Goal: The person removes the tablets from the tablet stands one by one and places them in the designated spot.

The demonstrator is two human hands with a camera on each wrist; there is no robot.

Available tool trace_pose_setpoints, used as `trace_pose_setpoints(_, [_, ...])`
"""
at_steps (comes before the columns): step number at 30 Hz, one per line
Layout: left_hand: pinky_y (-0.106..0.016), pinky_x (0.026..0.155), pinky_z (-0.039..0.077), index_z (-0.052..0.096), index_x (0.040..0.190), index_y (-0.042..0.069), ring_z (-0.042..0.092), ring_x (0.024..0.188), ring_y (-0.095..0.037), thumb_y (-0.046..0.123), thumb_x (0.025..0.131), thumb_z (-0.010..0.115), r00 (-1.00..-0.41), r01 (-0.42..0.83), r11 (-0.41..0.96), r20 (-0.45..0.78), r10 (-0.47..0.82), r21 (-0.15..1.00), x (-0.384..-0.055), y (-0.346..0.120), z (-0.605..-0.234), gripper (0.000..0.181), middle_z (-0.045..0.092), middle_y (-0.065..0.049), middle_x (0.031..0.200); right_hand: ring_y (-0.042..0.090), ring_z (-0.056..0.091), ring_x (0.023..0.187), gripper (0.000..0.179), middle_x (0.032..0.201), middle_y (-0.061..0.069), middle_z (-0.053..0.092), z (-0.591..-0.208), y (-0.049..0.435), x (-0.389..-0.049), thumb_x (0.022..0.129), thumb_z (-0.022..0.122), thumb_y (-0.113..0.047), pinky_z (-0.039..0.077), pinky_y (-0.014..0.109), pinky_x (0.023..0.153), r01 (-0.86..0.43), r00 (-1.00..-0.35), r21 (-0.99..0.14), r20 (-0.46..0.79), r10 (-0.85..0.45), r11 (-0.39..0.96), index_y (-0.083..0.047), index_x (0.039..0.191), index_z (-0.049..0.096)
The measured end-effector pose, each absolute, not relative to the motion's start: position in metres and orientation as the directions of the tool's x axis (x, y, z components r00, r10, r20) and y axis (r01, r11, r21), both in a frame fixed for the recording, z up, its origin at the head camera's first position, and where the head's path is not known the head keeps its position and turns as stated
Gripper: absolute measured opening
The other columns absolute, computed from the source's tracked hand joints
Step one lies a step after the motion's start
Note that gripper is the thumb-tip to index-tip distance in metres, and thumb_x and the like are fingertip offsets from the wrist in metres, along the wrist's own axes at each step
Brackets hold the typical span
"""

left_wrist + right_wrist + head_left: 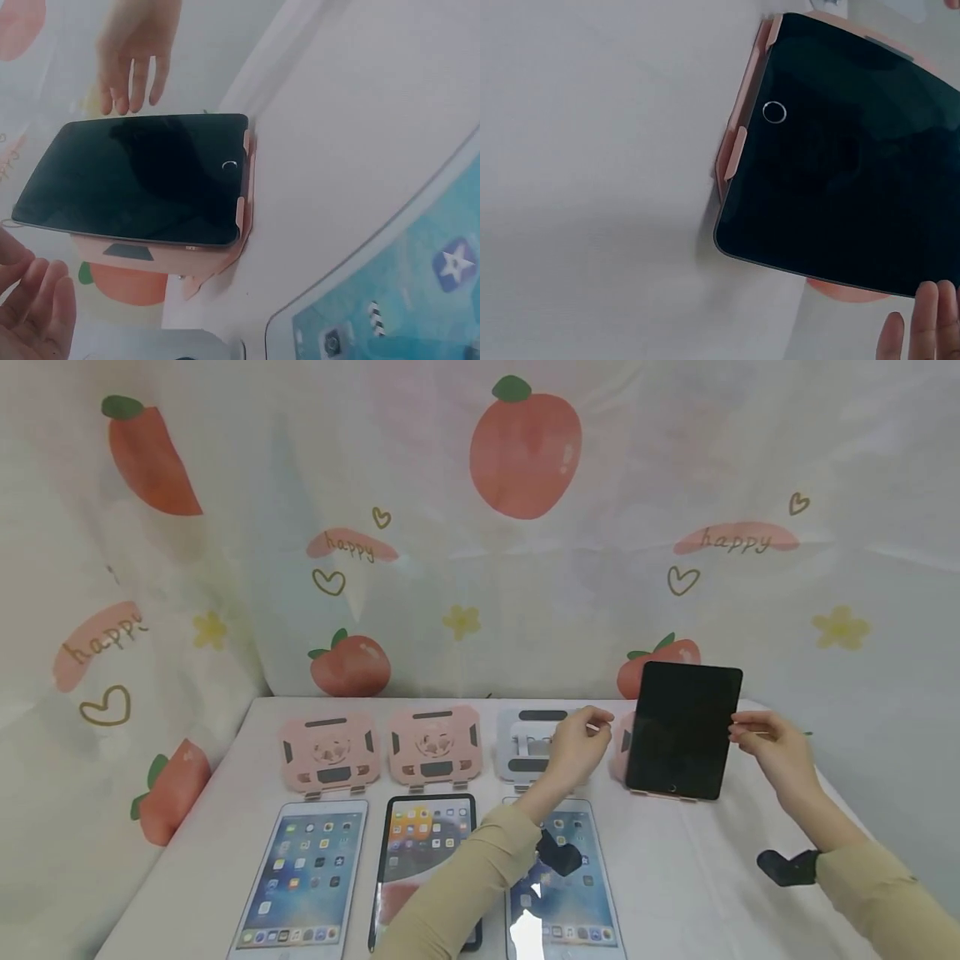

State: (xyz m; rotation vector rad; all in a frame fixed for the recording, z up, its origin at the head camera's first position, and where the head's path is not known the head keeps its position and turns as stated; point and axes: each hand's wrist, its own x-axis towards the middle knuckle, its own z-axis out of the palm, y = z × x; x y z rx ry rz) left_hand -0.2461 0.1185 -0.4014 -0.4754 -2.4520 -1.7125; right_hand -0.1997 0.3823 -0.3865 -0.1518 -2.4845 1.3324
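Observation:
A tablet with a dark screen (684, 731) stands upright, leaning on a pink folding stand (210, 259). Two small pink lips (736, 154) of the stand hook over its home-button edge. To the left of this tablet is my left hand (577, 743), apart from it, fingers loosely bent and holding nothing. My right hand (776, 752) is at the tablet's right edge with its fingers relaxed. In the right wrist view its fingertips (927, 296) overlap that edge; whether they touch it I cannot tell.
Three tablets with lit screens lie flat on the white table: one at left (303, 877), a dark-framed one (431, 831), and one partly behind my left sleeve (570, 902). Behind them stand two pink stands (300, 752) and a grey stand (513, 727). A fruit-print curtain (420, 468) hangs behind.

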Motion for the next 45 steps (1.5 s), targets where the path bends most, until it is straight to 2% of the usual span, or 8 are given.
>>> trace_pose_setpoints(6, [-0.011, 0.068, 0.045, 0.071, 0.102, 0.009, 0.064, 0.078, -0.007, 0.01, 0.09, 0.058, -0.934, 0.354, 0.327, 0.313, 0.173, 0.876, -0.259, 0.135, -0.396, 0.018, 0.069, -0.003, 0.095, -0.015, 0.057, 0.071, 0.01, 0.081, -0.029, 0.055, -0.382, 0.385, -0.21, 0.096, 0.051, -0.009, 0.049, 0.005, 0.065, -0.066, -0.928, -0.865, 0.237, 0.287, 0.498, -0.012, 0.105, 0.056])
trace_pose_setpoints(14, [-0.01, 0.067, 0.044, 0.07, 0.104, 0.011, 0.066, 0.082, -0.007, 0.012, 0.091, 0.058, -0.928, 0.368, 0.343, 0.319, 0.194, 0.864, -0.273, 0.151, -0.386, 0.018, 0.07, -0.001, 0.098, -0.013, 0.058, 0.07, 0.016, 0.082, -0.02, 0.053, -0.377, 0.387, -0.22, 0.096, 0.05, -0.009, 0.05, 0.004, 0.064, -0.053, -0.891, -0.908, 0.231, 0.391, 0.417, -0.024, 0.101, 0.054])
trace_pose_setpoints(17, [-0.009, 0.068, 0.044, 0.069, 0.106, 0.011, 0.066, 0.084, -0.007, 0.013, 0.091, 0.059, -0.921, 0.384, 0.344, 0.327, 0.213, 0.857, -0.278, 0.155, -0.386, 0.018, 0.07, -0.001, 0.098, -0.012, 0.058, 0.069, 0.013, 0.083, -0.018, 0.053, -0.374, 0.386, -0.224, 0.097, 0.052, -0.011, 0.051, 0.005, 0.063, -0.057, -0.878, -0.921, 0.23, 0.42, 0.385, -0.023, 0.1, 0.054])
trace_pose_setpoints(25, [-0.011, 0.07, 0.041, 0.059, 0.125, 0.01, 0.062, 0.094, -0.014, 0.013, 0.093, 0.058, -0.89, 0.444, 0.374, 0.351, 0.292, 0.815, -0.289, 0.16, -0.385, 0.031, 0.063, -0.006, 0.114, -0.01, 0.057, 0.07, 0.007, 0.087, -0.016, 0.051, -0.371, 0.384, -0.236, 0.099, 0.05, -0.016, 0.051, 0.006, 0.064, -0.065, -0.877, -0.924, 0.233, 0.419, 0.378, -0.022, 0.1, 0.053])
trace_pose_setpoints(37, [-0.011, 0.082, 0.047, 0.054, 0.131, 0.01, 0.063, 0.099, -0.015, 0.007, 0.095, 0.055, -0.872, 0.461, 0.286, 0.367, 0.325, 0.84, -0.299, 0.172, -0.389, 0.037, 0.064, -0.008, 0.111, -0.007, 0.054, 0.071, 0.01, 0.085, -0.016, 0.05, -0.37, 0.38, -0.239, 0.099, 0.048, -0.019, 0.05, 0.006, 0.063, 0.008, -0.854, -0.923, 0.193, 0.483, 0.384, -0.028, 0.096, 0.052])
trace_pose_setpoints(45, [-0.013, 0.083, 0.048, 0.058, 0.127, 0.01, 0.061, 0.097, -0.014, 0.003, 0.094, 0.056, -0.893, 0.417, 0.206, 0.356, 0.276, 0.885, -0.3, 0.177, -0.389, 0.034, 0.065, -0.009, 0.109, -0.004, 0.055, 0.069, 0.012, 0.082, -0.015, 0.053, -0.372, 0.382, -0.241, 0.098, 0.051, -0.014, 0.05, 0.007, 0.06, -0.042, -0.853, -0.964, 0.172, 0.493, 0.263, -0.025, 0.094, 0.055])
